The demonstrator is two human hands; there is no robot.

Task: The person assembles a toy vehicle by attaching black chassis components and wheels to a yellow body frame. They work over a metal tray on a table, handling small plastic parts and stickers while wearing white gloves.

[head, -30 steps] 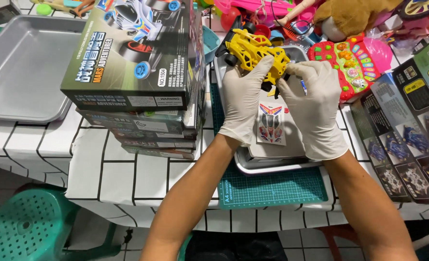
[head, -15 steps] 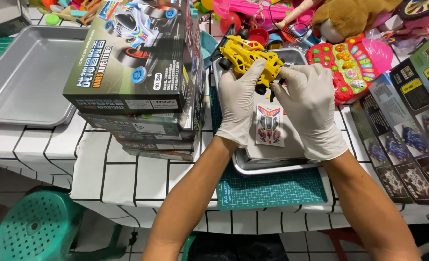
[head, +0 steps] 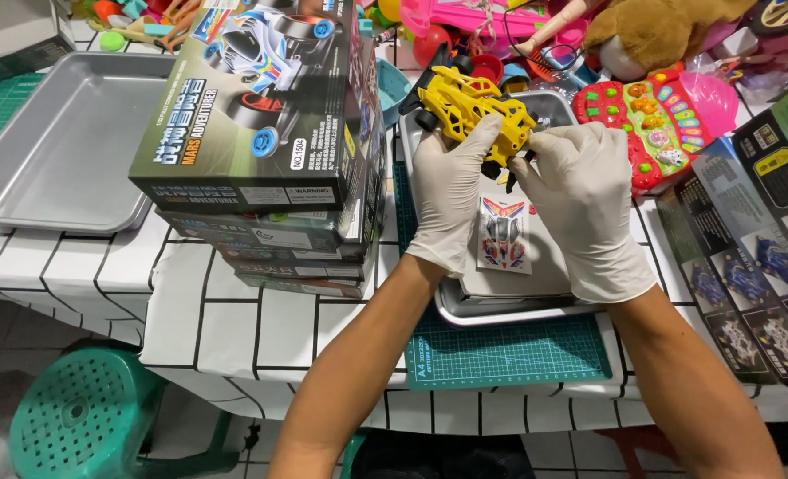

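I see a yellow plastic toy car frame at upper centre, pinched between my gloved left hand and gloved right hand, above a small metal tray containing a sticker sheet. A stack of toy boxes stands left; beyond it lies a large empty steel tray.

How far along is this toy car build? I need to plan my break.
Done: yellow car body looks moulded whole, wheels on. In hand: left hand and right hand hold it over the metal tray. Left: the sticker sheet lies unused.
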